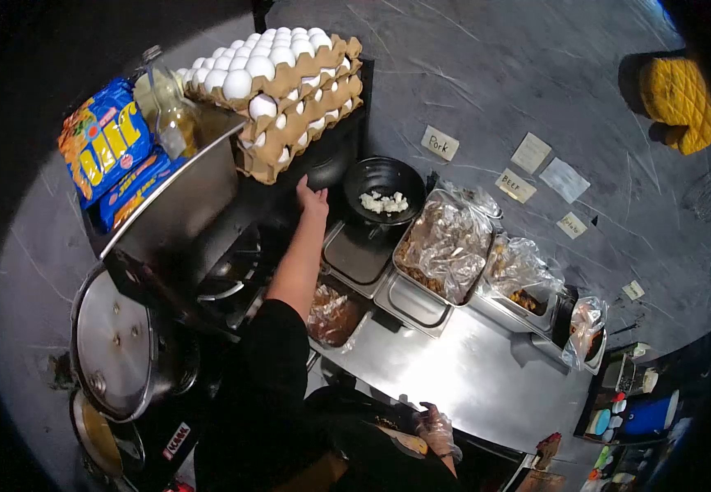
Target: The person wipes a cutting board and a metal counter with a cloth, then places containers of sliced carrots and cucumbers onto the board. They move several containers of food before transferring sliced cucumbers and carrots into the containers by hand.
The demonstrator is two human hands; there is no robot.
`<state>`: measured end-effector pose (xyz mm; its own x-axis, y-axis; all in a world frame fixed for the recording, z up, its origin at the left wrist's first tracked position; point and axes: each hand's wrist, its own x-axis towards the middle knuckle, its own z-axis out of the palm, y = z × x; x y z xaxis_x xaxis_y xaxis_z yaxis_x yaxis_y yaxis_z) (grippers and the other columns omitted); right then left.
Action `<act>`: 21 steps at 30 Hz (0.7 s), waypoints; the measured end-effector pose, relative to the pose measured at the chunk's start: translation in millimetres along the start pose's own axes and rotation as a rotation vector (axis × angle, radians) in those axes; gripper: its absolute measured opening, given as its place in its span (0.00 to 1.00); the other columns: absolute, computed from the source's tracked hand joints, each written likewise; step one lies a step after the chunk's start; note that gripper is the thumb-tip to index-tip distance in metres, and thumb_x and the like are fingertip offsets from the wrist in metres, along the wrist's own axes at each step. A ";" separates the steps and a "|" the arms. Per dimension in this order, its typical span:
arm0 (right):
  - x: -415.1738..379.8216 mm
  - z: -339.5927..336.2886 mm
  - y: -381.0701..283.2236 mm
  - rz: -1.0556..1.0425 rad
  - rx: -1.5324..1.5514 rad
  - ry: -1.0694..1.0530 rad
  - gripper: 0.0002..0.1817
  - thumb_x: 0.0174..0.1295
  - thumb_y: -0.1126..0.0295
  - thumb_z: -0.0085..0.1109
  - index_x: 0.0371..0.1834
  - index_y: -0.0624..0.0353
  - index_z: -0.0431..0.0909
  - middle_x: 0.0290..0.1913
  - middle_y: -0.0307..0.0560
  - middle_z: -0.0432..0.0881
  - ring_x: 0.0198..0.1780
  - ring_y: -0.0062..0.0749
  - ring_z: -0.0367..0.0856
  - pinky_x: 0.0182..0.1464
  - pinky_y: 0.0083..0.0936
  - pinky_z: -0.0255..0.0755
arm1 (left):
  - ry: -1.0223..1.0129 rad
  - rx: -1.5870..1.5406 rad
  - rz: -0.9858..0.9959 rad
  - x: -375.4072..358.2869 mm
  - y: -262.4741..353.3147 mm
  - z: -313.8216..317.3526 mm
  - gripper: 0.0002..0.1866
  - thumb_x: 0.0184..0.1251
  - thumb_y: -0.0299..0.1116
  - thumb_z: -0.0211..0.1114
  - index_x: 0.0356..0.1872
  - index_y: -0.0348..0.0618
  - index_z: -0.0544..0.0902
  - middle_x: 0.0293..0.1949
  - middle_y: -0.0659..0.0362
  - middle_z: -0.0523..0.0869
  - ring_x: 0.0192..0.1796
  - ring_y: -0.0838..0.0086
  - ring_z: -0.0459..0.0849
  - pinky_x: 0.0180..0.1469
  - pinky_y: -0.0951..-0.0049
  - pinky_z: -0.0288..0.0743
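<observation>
My left hand (313, 198) is bare and stretched forward, thumb and fingers apart, with the fingertips right at a dark round bowl (328, 170) below the egg trays. To its right, a black bowl (357, 174) holds white crumbled pieces (384, 202). Close to my body, over the front edge of the steel counter (486, 361), hangs my right hand (435, 430) in a clear plastic glove. Its fingers are loosely bent and apart, and nothing shows in them.
Stacked cardboard trays of white eggs (269, 70), a glass bottle (171, 111) and blue packets (105, 139) sit above a steel panel on the left. Below is a lidded pot (115, 340). Plastic-covered food pans (445, 246) line the counter. An oven mitt (679, 102) hangs on the wall.
</observation>
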<state>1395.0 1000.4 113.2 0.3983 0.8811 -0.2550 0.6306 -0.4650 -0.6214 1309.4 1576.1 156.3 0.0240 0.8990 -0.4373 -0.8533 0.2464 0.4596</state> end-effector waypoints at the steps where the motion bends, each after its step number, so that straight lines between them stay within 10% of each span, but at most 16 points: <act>1: 2.4 0.6 -1.6 0.058 0.021 0.005 0.19 0.51 0.71 0.56 0.49 0.53 0.70 0.30 0.49 0.82 0.34 0.45 0.80 0.37 0.37 0.72 | -0.002 0.003 -0.004 -0.8 -3.0 0.7 0.34 0.57 0.48 0.61 0.60 0.41 0.62 0.61 0.50 0.63 0.62 0.61 0.62 0.64 0.63 0.56; 8: 30.9 -10.4 -6.0 0.030 -0.015 0.032 0.19 0.51 0.74 0.55 0.49 0.54 0.70 0.30 0.48 0.82 0.32 0.43 0.80 0.35 0.35 0.73 | -0.169 -0.166 -0.055 11.3 -16.2 0.0 0.26 0.61 0.46 0.53 0.58 0.48 0.65 0.62 0.53 0.63 0.63 0.62 0.63 0.65 0.54 0.53; 10: 44.7 -25.7 -29.4 0.033 -0.012 0.045 0.17 0.53 0.73 0.55 0.49 0.54 0.71 0.29 0.48 0.81 0.31 0.43 0.80 0.35 0.35 0.72 | 0.152 -0.019 -0.117 8.4 -16.3 8.0 0.29 0.57 0.46 0.58 0.59 0.47 0.64 0.62 0.54 0.63 0.64 0.63 0.61 0.68 0.57 0.43; 13: 70.4 -31.5 -30.2 -0.069 -0.055 0.083 0.16 0.54 0.71 0.56 0.47 0.54 0.72 0.28 0.48 0.81 0.31 0.42 0.80 0.34 0.35 0.72 | -0.127 0.439 -0.222 -51.7 -13.0 7.0 0.34 0.52 0.45 0.62 0.60 0.46 0.62 0.61 0.54 0.63 0.65 0.66 0.59 0.68 0.59 0.34; 15: 81.5 -36.5 -38.7 -0.084 -0.074 0.095 0.14 0.55 0.69 0.55 0.46 0.55 0.72 0.28 0.48 0.81 0.31 0.42 0.80 0.34 0.35 0.72 | -0.424 0.669 -0.427 -62.7 -17.4 3.6 0.33 0.51 0.39 0.63 0.59 0.45 0.61 0.62 0.52 0.61 0.63 0.61 0.62 0.65 0.53 0.47; 18: 91.0 -39.0 -42.1 -0.130 -0.037 0.065 0.15 0.55 0.69 0.55 0.47 0.55 0.71 0.28 0.49 0.81 0.31 0.42 0.80 0.34 0.35 0.72 | -0.339 0.780 -0.377 -66.5 -34.9 8.7 0.37 0.53 0.22 0.54 0.65 0.46 0.48 0.63 0.44 0.55 0.56 0.49 0.69 0.48 0.51 0.75; 21: 93.6 -34.1 -34.0 -0.162 -0.029 0.050 0.15 0.55 0.69 0.55 0.47 0.55 0.71 0.27 0.49 0.80 0.30 0.42 0.79 0.33 0.35 0.71 | -0.293 0.700 -0.306 -76.1 -36.3 9.0 0.44 0.51 0.18 0.49 0.68 0.51 0.36 0.65 0.44 0.52 0.57 0.48 0.68 0.48 0.50 0.77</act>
<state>1433.5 1095.7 135.7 0.3226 0.9395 -0.1157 0.7078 -0.3205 -0.6295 1343.3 1502.0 179.8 0.4206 0.7898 -0.4465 -0.2665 0.5780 0.7713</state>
